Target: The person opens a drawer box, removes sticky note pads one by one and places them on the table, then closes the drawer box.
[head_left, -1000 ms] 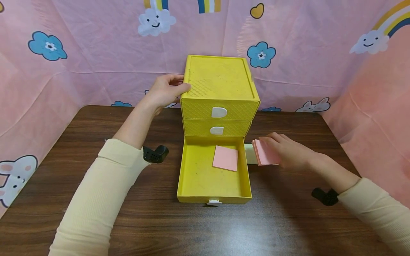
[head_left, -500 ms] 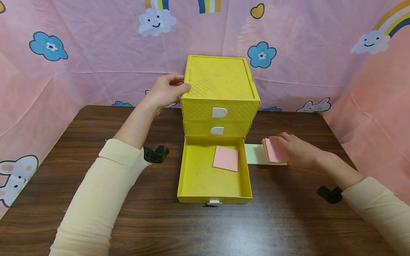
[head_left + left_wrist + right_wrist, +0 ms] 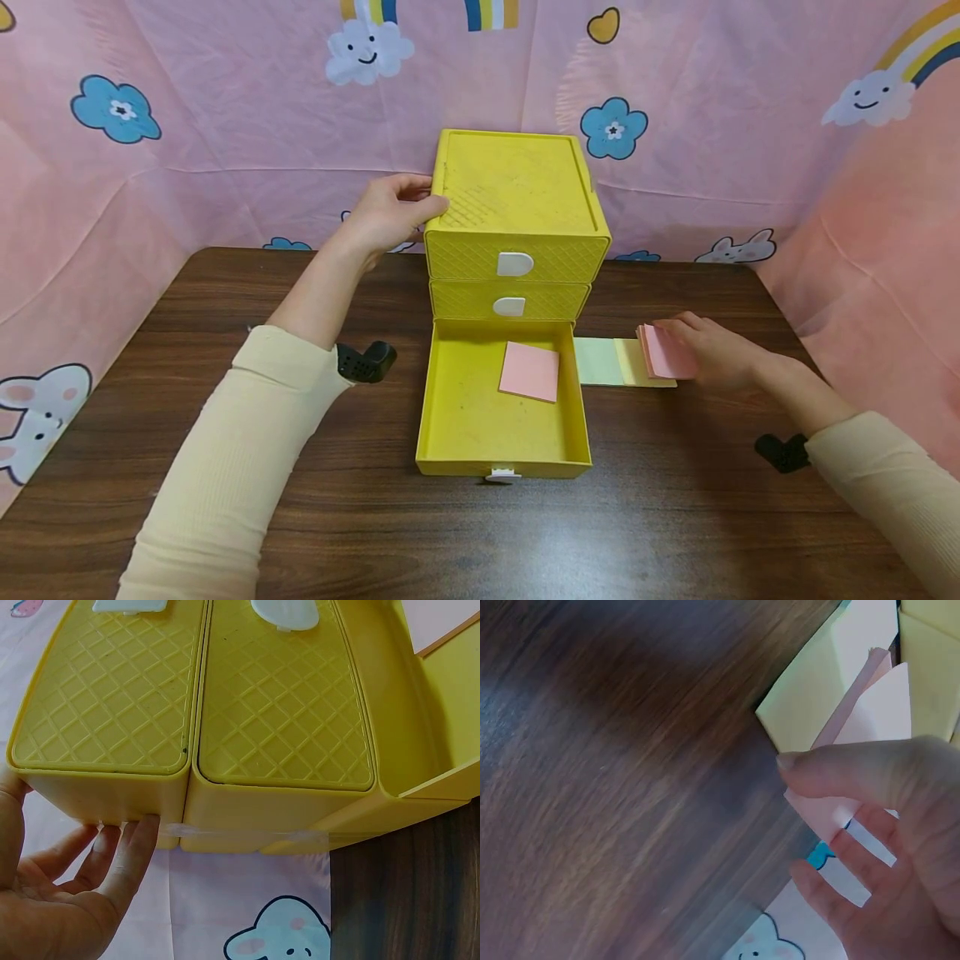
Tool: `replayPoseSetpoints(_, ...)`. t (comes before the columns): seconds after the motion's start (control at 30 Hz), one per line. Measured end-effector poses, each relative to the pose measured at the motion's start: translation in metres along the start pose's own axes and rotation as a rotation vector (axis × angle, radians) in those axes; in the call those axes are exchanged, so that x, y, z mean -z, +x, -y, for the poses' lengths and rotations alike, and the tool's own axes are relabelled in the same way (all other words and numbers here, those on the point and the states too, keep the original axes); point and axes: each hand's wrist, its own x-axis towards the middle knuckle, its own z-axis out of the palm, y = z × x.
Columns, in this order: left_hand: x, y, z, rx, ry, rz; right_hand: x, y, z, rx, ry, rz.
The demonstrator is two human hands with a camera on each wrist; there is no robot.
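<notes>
A yellow drawer cabinet (image 3: pixel 517 183) stands on the table, its bottom drawer (image 3: pixel 457 417) pulled out. My left hand (image 3: pixel 390 212) holds the cabinet's upper left edge, thumb over the top and fingers against the side, as the left wrist view also shows. One pink sticky note pad (image 3: pixel 528 372) lies inside the drawer. To its right, my right hand (image 3: pixel 712 350) pinches another pink sticky note pad (image 3: pixel 666 352) between thumb and fingers, tilted above a pale yellow pad (image 3: pixel 630 363). A light green pad (image 3: pixel 598 362) lies between that yellow pad and the drawer.
Two upper drawers with white handles (image 3: pixel 515 264) are closed. Behind the dark wooden table (image 3: pixel 337 517) hangs a pink printed cloth (image 3: pixel 480 92). Black wrist devices (image 3: pixel 366 362) sit at both cuffs.
My right hand has moved right with the pink pad, uncovering the light green pad and then part of the pale yellow one. The left hand keeps its hold on the cabinet.
</notes>
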Motion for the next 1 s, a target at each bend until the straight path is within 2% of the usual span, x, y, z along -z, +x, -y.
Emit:
replayPoseSetpoints(0.53, 0.001, 0.000, 0.000, 0.002, -0.020, 0.008, -0.012, -0.005, -0.023, -0.044, -0.012, 0.022)
replayPoseSetpoints(0.77, 0.001, 0.000, 0.000, 0.002, -0.021, 0.007, -0.015, -0.010, -0.033, -0.121, 0.003, 0.061)
replayPoseSetpoints(1.0, 0.002, -0.001, 0.000, 0.001, -0.021, 0.010, -0.017, -0.013, -0.041, -0.125, 0.015, 0.090)
